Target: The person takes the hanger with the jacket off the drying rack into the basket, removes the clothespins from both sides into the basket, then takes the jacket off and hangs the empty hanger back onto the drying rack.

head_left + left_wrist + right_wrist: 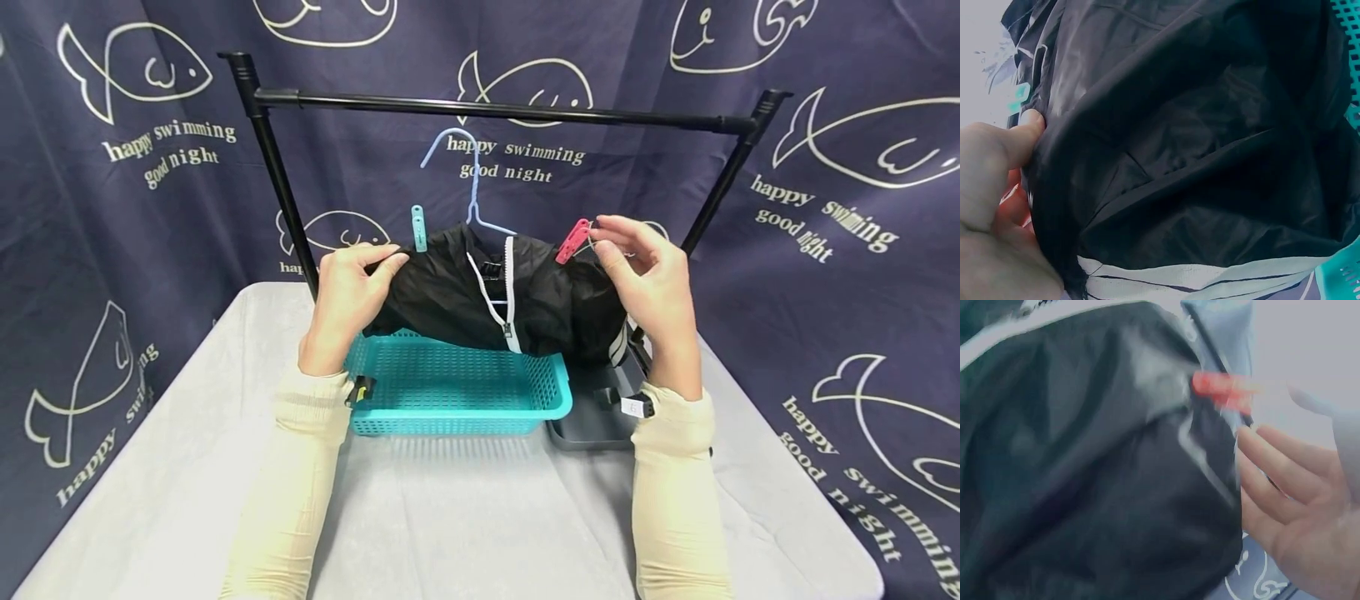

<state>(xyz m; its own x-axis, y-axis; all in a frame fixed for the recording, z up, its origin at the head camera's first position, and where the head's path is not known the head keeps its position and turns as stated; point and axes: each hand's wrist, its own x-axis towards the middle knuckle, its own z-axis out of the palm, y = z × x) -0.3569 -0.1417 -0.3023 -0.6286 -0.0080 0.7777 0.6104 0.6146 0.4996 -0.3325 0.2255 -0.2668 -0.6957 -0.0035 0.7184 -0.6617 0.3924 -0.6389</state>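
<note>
A black jacket (450, 292) with a white zip hangs over a blue wire hanger (476, 179), whose hook stands up above the collar. My left hand (351, 292) pinches the jacket's edge at the left, thumb in front, also visible in the left wrist view. Beside it a light-blue clothespin (418, 228) stands clipped on the jacket. A pink-red clothespin (573, 242) sits on the other shoulder. Close to its outer end is my right hand (651, 283), fingers extended and thumb apart. The right wrist view is blurred and washed out around that clothespin.
A black rack (487, 108) stands behind, its bar above the hanger hook. Under the jacket sits a turquoise basket (457, 414), with a dark grey tray (592, 429) to its right. Both rest on the pale table (450, 517). A fish-print curtain (150, 275) hangs behind.
</note>
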